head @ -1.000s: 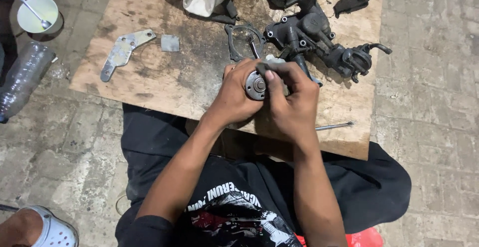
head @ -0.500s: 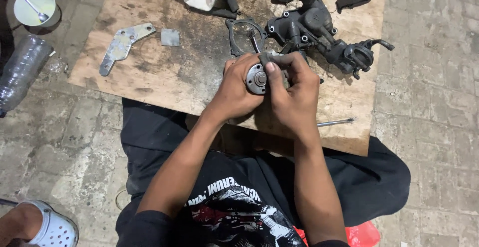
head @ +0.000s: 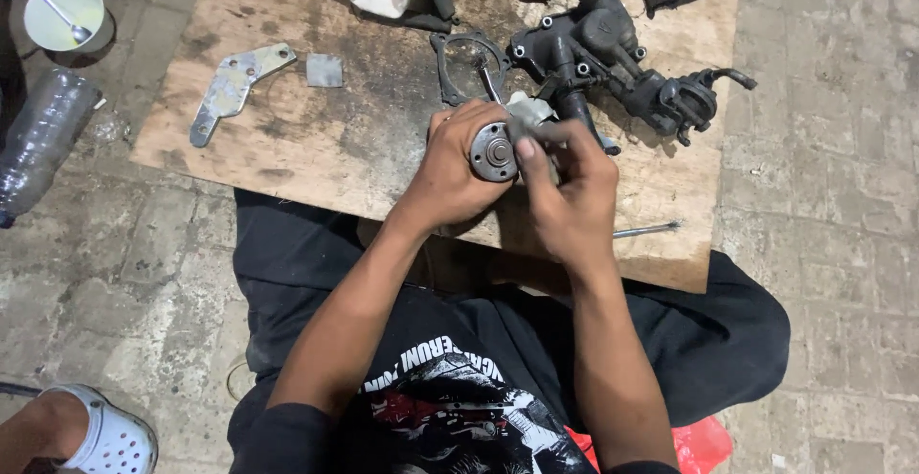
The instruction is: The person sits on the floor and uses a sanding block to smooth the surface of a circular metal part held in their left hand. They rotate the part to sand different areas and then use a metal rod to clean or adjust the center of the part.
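On paving, white bowl [head: 59, 12] holds spoon [head: 57, 10]; hands grip round metal part [head: 495, 152].

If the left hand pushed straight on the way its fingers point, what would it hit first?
Likely the dark engine casting on the board, just past the round part the left hand grips. The right hand sits beside that line. Depth is unclear.
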